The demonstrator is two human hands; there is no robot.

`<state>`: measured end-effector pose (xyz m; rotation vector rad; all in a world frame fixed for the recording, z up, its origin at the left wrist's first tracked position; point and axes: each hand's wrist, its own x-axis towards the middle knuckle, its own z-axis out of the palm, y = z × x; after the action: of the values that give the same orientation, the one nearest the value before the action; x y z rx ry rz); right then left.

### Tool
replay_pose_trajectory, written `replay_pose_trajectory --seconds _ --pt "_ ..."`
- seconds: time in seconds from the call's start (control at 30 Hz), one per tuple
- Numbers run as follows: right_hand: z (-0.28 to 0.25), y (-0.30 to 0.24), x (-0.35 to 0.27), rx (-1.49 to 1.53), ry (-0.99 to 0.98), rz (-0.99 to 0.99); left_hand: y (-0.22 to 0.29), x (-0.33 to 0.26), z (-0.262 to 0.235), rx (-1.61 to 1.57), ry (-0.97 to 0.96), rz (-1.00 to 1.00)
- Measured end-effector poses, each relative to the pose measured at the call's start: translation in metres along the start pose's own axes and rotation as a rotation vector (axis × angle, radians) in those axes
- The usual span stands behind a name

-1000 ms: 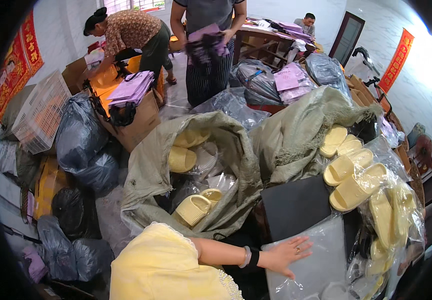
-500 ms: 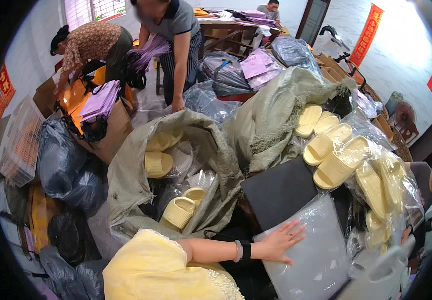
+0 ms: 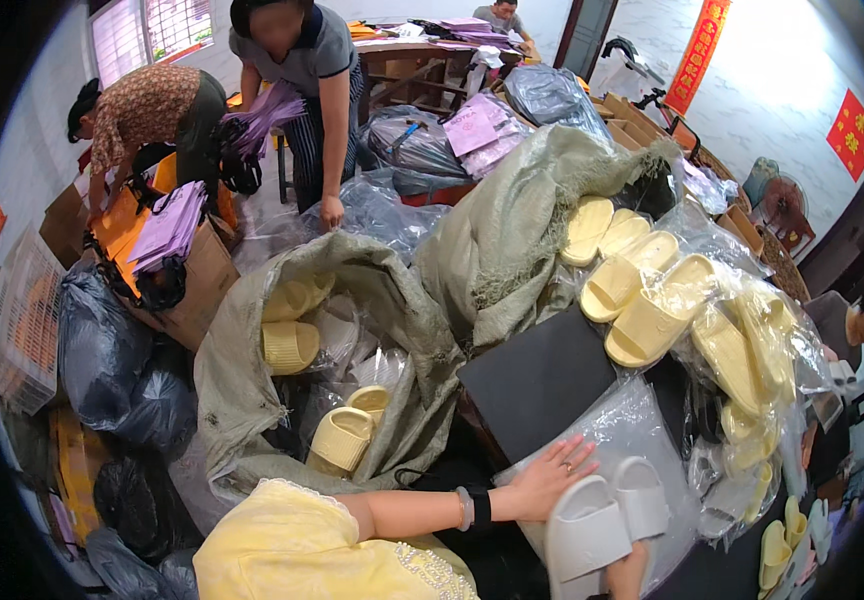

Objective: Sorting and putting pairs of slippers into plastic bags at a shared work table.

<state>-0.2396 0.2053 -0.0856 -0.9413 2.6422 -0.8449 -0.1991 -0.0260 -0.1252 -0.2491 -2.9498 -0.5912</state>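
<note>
My left hand (image 3: 549, 482), fingers stretched out, lies flat on a stack of clear plastic bags (image 3: 642, 425). A ring and a dark wristband show on it. A pair of light grey slide slippers (image 3: 589, 530) is in my right hand (image 3: 628, 573), which is partly hidden below them. The slippers are above the bags, close beside my left fingers. Under the upper end of the stack is a flat black panel (image 3: 542, 378). Beyond it, cream slippers (image 3: 664, 312), some bagged, are heaped on the right.
An open woven sack (image 3: 222, 400) holds yellow slippers (image 3: 342, 438) and bagged pale ones; a second sack (image 3: 512, 220) stands behind. Dark plastic bags (image 3: 102, 340) and a cardboard box (image 3: 192, 290) are at left. Co-workers (image 3: 297, 90) are at the back, another person (image 3: 847, 325) at right.
My right hand has come into clear view, bringing the grey slippers from the lower right to over the clear bags. My left hand stays on the stack. The view has shifted slightly right.
</note>
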Motion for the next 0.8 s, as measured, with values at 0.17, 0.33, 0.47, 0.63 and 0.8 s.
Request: replay_pose_trajectory --seconds 0.17,0.33,0.47,0.63,0.8 --pt "-0.014 -0.001 -0.016 0.04 -0.033 0.052 0.001 -0.004 0.002 -0.111 0.138 0.015" --pt "-0.025 -0.005 -0.012 0.102 -0.074 0.06 0.002 -0.004 0.005 -0.1 0.167 0.012" --pt "-0.032 -0.015 -0.001 0.152 -0.103 0.055 0.004 -0.003 0.002 -0.12 0.166 0.013" --pt "-0.045 -0.027 0.022 0.203 -0.164 0.035 0.002 -0.005 -0.007 -0.113 0.094 -0.011" --pt "-0.055 -0.051 0.038 0.246 -0.195 0.02 0.003 0.0 0.002 0.043 -0.008 0.058"
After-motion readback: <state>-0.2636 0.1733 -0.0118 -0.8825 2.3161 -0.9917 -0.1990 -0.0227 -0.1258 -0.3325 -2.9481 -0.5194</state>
